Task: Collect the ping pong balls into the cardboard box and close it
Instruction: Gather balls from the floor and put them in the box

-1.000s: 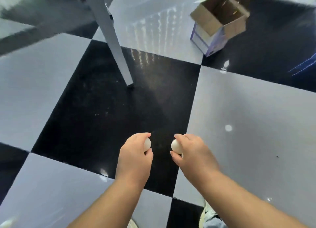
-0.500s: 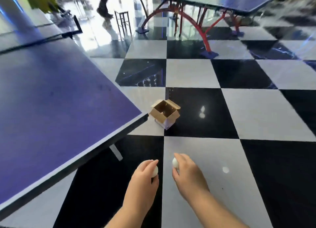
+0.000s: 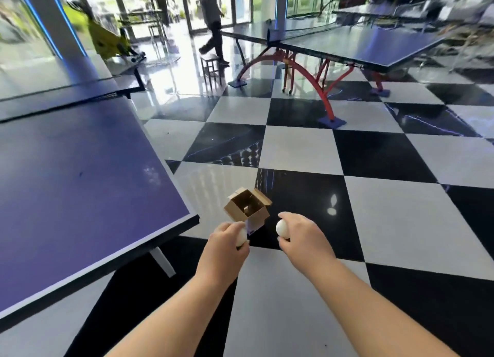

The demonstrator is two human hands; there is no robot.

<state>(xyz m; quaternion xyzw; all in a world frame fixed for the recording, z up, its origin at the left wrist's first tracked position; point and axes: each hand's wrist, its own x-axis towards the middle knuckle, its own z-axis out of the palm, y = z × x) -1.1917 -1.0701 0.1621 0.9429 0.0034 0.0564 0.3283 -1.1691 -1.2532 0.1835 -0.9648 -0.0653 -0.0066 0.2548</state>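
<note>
Ping pong balls (image 3: 282, 228): two, round, plain white.

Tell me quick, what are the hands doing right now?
Left hand: closed, grips a white ping pong ball.
Right hand: closed, grips a second ping pong ball.

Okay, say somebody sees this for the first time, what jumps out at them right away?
First, the two hands low in the middle: the left hand grips one white ball and the right hand grips a second white ball. Just beyond them an open cardboard box stands on the black-and-white checkered floor, beside the corner of a big blue table on the left.
</note>
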